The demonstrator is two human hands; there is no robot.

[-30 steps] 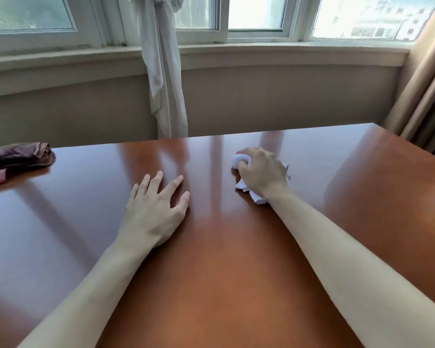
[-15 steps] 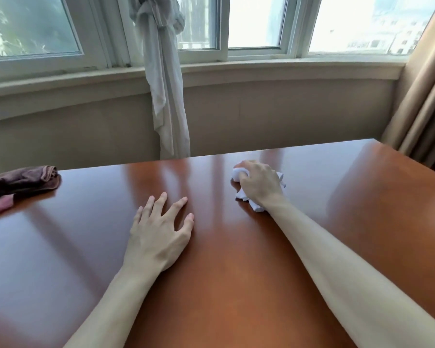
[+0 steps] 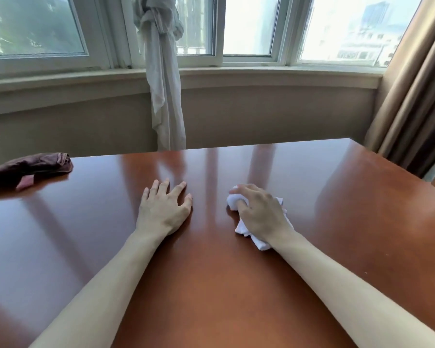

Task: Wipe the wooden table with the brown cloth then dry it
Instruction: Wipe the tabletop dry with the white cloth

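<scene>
Looks like the drying pass imo: right hand (image 3: 260, 212) has its grip bunched round a white rag (image 3: 239, 228), pressing it on the worktop (image 3: 337, 209). Left hand (image 3: 162, 209) lies flat, fingers straight, holding nothing. Brown cloth (image 3: 28, 169) sits parked at the far left edge, well apart. Tip: overlap strokes, work w/ the glare to spot streaks. No writing or brands readable; pink tag on the cloth looks blank.

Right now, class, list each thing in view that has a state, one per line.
left hand: flat on the table, fingers spread, holding nothing
right hand: gripping the white cloth
white cloth: crumpled, pressed on the table
brown cloth: bunched, lying untouched
wooden table: glossy
white curtain: knotted
</scene>
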